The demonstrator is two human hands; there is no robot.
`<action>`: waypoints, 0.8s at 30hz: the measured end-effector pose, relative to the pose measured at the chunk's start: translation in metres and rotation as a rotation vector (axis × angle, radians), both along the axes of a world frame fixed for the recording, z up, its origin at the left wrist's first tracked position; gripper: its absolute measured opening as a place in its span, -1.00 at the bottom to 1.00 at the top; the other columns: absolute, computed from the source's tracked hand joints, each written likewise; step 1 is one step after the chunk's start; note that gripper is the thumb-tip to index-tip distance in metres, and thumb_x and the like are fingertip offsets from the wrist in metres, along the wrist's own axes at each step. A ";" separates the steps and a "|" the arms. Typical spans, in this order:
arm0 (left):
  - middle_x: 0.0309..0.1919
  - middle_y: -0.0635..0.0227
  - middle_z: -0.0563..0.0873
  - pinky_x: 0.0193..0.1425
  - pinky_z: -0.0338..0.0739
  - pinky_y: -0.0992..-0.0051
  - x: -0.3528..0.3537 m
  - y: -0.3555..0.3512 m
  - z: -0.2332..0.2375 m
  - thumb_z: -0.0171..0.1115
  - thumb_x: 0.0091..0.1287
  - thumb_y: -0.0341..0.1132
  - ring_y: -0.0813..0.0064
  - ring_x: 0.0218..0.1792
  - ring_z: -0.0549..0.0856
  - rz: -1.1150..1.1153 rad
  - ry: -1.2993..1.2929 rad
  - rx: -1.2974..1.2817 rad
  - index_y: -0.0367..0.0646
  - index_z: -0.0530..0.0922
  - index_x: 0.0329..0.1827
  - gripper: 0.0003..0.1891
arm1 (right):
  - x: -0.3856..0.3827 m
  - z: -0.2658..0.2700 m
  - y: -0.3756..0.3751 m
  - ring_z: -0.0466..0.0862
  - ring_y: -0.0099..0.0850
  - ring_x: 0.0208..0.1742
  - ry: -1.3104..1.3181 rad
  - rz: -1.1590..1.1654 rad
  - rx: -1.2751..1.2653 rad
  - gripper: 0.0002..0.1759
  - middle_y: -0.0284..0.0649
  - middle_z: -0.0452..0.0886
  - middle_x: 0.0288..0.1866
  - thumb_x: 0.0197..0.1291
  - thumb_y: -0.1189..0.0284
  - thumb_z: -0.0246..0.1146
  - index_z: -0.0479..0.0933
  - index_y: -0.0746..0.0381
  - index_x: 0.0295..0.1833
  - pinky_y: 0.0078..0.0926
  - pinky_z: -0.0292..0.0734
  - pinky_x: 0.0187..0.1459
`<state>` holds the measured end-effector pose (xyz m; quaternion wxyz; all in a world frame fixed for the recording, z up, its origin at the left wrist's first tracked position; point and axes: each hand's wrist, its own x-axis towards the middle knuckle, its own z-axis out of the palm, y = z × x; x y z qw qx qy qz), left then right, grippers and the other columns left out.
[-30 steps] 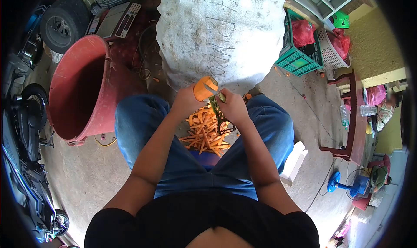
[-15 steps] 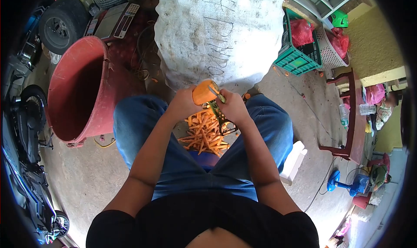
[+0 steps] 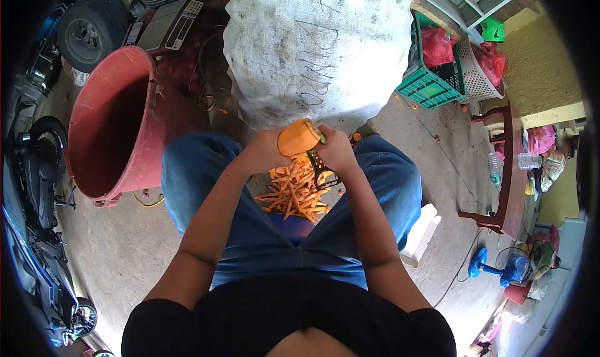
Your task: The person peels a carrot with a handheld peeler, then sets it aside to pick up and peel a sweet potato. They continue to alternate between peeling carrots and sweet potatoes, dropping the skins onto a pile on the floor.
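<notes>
A thick orange vegetable (image 3: 298, 138), peeled and with a flat cut end, is held up in front of the white sack; its exact kind is not clear. My left hand (image 3: 261, 152) wraps round its left side. At the other end, my right hand (image 3: 337, 152) grips a cutting tool (image 3: 317, 166) with a dark openwork part hanging below the fingers. The tool's blade is mostly hidden by the vegetable and my fingers. Directly beneath, a heap of orange strips (image 3: 294, 191) fills a blue container (image 3: 291, 228) between my knees.
A large white sack (image 3: 319, 51) with handwriting stands ahead. To the left are a red tub (image 3: 144, 163), a wheel (image 3: 84, 38) and a motorbike (image 3: 44, 188). On the right lie a green crate (image 3: 431, 91), a white box (image 3: 421, 235) and an overturned-looking wooden frame (image 3: 512, 163).
The orange vegetable has turned and tipped slightly, and the blade that showed across its end is now mostly hidden. Both hands keep their grip.
</notes>
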<state>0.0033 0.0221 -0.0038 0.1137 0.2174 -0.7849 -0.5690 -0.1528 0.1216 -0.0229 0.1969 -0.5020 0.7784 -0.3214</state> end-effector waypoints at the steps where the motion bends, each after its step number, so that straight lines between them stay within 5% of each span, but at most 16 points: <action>1: -0.39 0.10 0.60 -0.23 0.46 0.47 0.000 0.000 -0.002 0.25 -0.19 -0.41 0.23 -0.33 0.61 0.001 0.000 0.001 -0.28 0.45 -0.20 -0.60 | 0.000 0.001 0.000 0.49 0.05 -0.40 -0.017 0.003 0.005 -0.79 0.12 0.48 -0.52 -0.12 0.43 0.06 0.44 0.35 -0.38 -0.15 0.39 -0.33; 4: -0.40 0.12 0.60 -0.24 0.46 0.47 0.001 0.005 -0.005 0.28 -0.19 -0.40 0.20 -0.32 0.60 0.063 0.021 -0.003 -0.25 0.45 -0.21 -0.61 | 0.000 -0.004 -0.004 0.50 0.03 -0.38 -0.003 -0.002 0.036 -0.77 0.12 0.49 -0.49 -0.12 0.41 0.07 0.44 0.36 -0.37 -0.17 0.40 -0.31; 6: -0.41 0.20 0.61 -0.24 0.46 0.52 -0.002 0.012 0.001 0.32 -0.19 -0.41 0.31 -0.34 0.62 0.210 -0.215 -0.579 -0.22 0.45 -0.20 -0.59 | -0.010 -0.025 -0.004 0.50 0.03 -0.37 0.031 -0.022 0.064 -0.76 0.11 0.50 -0.48 -0.11 0.39 0.08 0.45 0.37 -0.37 -0.18 0.40 -0.30; 8: -0.41 0.21 0.61 -0.24 0.46 0.52 -0.004 0.028 0.028 0.33 -0.20 -0.41 0.31 -0.34 0.62 0.127 -0.095 -0.437 -0.21 0.45 -0.20 -0.58 | -0.027 -0.092 0.000 0.53 0.00 -0.33 0.009 0.082 0.239 -0.72 0.10 0.52 -0.44 -0.08 0.33 0.10 0.46 0.38 -0.37 -0.20 0.40 -0.28; 11: -0.39 0.21 0.61 -0.25 0.46 0.48 0.000 0.033 0.036 0.32 -0.17 -0.37 0.27 -0.33 0.61 0.031 0.066 -0.272 -0.16 0.45 -0.19 -0.59 | -0.044 -0.278 -0.004 0.55 -0.05 -0.27 -1.036 -0.212 0.228 -0.67 0.12 0.53 -0.37 -0.07 0.27 0.09 0.51 0.35 -0.37 -0.26 0.44 -0.22; 12: -0.38 0.20 0.60 -0.26 0.46 0.43 0.003 0.030 0.035 0.31 -0.15 -0.33 0.22 -0.31 0.59 0.035 0.101 -0.254 -0.12 0.44 -0.19 -0.60 | -0.038 -0.256 -0.002 0.55 -0.05 -0.27 -1.035 -0.211 0.226 -0.67 0.12 0.53 -0.37 -0.07 0.27 0.09 0.51 0.35 -0.37 -0.26 0.44 -0.22; 14: -0.36 0.21 0.60 -0.25 0.46 0.42 0.011 0.021 0.039 0.31 -0.16 -0.35 0.23 -0.31 0.59 0.040 0.132 -0.242 -0.12 0.45 -0.20 -0.61 | -0.015 -0.188 0.009 0.55 -0.08 -0.26 -0.154 0.416 0.126 -0.70 0.12 0.53 -0.32 -0.08 0.32 0.07 0.53 0.35 -0.36 -0.29 0.45 -0.20; 16: -0.34 0.23 0.60 -0.24 0.46 0.41 0.021 0.012 0.043 0.30 -0.17 -0.36 0.23 -0.30 0.59 0.040 0.165 -0.231 -0.12 0.45 -0.21 -0.61 | -0.004 -0.199 0.005 0.56 -0.10 -0.24 -0.054 0.415 0.354 -0.71 0.10 0.53 -0.31 -0.09 0.35 0.06 0.53 0.35 -0.36 -0.29 0.45 -0.20; 18: -0.30 0.25 0.60 -0.22 0.47 0.39 0.033 0.002 0.048 0.29 -0.21 -0.39 0.23 -0.29 0.59 0.096 0.013 -0.597 -0.11 0.46 -0.21 -0.60 | 0.006 -0.169 -0.001 0.56 -0.11 -0.23 0.060 0.389 0.739 -0.71 0.04 0.55 -0.27 -0.11 0.39 0.05 0.53 0.37 -0.34 -0.29 0.45 -0.19; 24: -0.32 0.24 0.60 -0.25 0.48 0.33 0.123 -0.048 0.096 0.23 -0.15 -0.38 0.20 -0.31 0.59 0.451 -0.369 -0.995 -0.06 0.47 -0.20 -0.64 | 0.000 -0.098 -0.004 0.53 -0.09 -0.19 0.125 0.445 0.895 -0.64 0.08 0.52 -0.25 -0.07 0.33 0.06 0.47 0.39 -0.22 -0.28 0.41 -0.18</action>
